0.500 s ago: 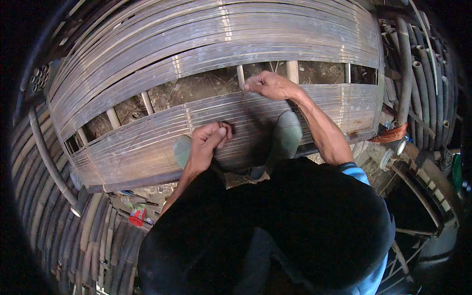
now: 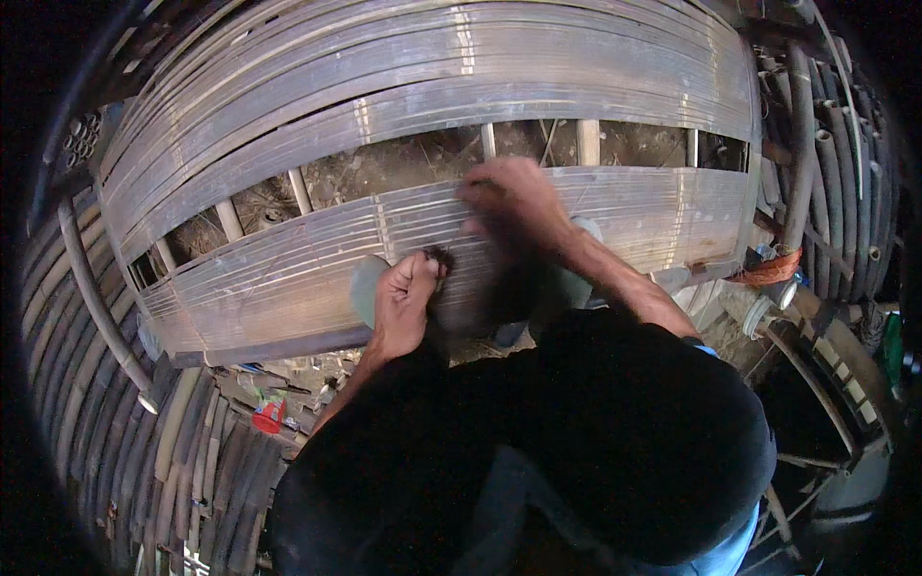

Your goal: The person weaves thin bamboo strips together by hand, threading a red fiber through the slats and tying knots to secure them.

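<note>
My left hand (image 2: 405,300) is closed, held low over the near panel of a slatted bamboo bench (image 2: 279,278). At its fingertips shows a small dark tuft (image 2: 441,257), like a wad of fibre, pinched between thumb and fingers. My right hand (image 2: 523,202) is smeared by motion above the same panel, close to the open gap in the bench. Whether its fingers hold anything is hidden by the blur. Two grey-green shoes (image 2: 366,286) rest on the slats, one beside each hand.
Across the gap, pale crosspieces (image 2: 588,144) join the near panel to the wide far slats (image 2: 413,67). Bamboo poles are stacked at the left (image 2: 86,374) and right (image 2: 831,192). A red plastic piece (image 2: 270,416) lies below the bench's near edge. Orange wrapping (image 2: 773,270) binds the right corner.
My right hand has come from the gap's edge toward my body and is now blurred. My left hand has turned slightly, bringing the dark tuft into view. The view has shifted a little.
</note>
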A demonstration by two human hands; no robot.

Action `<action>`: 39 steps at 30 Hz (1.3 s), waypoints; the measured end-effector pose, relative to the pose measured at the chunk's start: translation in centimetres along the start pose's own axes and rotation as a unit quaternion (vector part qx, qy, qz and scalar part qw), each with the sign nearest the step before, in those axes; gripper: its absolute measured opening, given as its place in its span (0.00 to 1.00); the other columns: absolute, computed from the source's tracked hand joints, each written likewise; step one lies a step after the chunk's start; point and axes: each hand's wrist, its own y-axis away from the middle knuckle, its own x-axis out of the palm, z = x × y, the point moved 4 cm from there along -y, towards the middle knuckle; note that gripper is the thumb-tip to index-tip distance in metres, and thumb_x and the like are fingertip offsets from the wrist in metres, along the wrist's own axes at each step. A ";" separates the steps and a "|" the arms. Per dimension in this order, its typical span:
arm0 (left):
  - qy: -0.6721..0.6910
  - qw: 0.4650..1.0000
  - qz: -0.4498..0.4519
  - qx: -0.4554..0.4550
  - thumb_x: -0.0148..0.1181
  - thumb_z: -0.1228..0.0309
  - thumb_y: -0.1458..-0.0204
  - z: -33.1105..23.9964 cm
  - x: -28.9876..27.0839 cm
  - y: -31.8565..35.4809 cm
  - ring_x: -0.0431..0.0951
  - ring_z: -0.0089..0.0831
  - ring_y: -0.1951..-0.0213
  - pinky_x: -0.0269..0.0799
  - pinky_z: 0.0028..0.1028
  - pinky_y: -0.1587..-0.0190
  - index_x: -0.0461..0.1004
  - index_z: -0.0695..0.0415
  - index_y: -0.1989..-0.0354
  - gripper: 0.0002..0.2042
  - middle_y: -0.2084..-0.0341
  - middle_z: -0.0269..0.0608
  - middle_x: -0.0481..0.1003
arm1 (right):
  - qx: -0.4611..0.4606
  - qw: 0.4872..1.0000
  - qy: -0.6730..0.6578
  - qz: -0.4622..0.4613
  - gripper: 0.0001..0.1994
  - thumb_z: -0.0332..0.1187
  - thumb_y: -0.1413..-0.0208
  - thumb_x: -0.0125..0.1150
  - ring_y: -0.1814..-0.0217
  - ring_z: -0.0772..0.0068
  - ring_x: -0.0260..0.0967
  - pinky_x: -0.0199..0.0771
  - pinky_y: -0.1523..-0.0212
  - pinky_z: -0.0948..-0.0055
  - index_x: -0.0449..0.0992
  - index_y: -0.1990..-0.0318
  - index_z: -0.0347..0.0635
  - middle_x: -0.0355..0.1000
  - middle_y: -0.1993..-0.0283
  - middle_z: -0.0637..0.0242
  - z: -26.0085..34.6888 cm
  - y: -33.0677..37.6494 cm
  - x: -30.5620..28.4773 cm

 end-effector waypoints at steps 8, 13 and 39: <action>0.011 0.999 0.032 0.037 0.49 0.70 0.34 0.3 -0.1 0.0 0.61 0.15 0.71 0.59 0.20 0.66 0.69 0.57 0.74 0.13 0.76 0.26 0.65 | -0.050 0.966 0.084 0.237 0.19 0.50 0.52 0.64 0.59 0.55 0.68 0.65 0.51 0.55 0.75 0.66 0.42 0.73 0.64 0.63 1.9 1.2 5.0; 0.043 0.998 0.026 -0.025 0.50 0.69 0.35 1.9 -3.2 -1.4 0.69 0.20 0.69 0.64 0.22 0.64 0.74 0.61 0.70 0.12 0.74 0.31 0.73 | 0.081 0.978 -0.138 0.131 0.11 0.32 0.45 0.58 0.55 0.54 0.73 0.70 0.51 0.57 0.79 0.57 0.41 0.76 0.62 0.56 0.9 2.5 5.2; -0.245 0.929 -0.275 0.022 0.61 0.69 0.40 -11.9 -27.5 9.9 0.74 0.22 0.67 0.68 0.28 0.56 0.79 0.59 0.73 0.10 0.72 0.36 0.80 | 0.192 0.954 -0.057 0.225 0.13 0.43 0.39 0.60 0.67 0.45 0.78 0.76 0.62 0.52 0.85 0.60 0.47 0.77 0.69 0.44 8.0 -14.8 13.4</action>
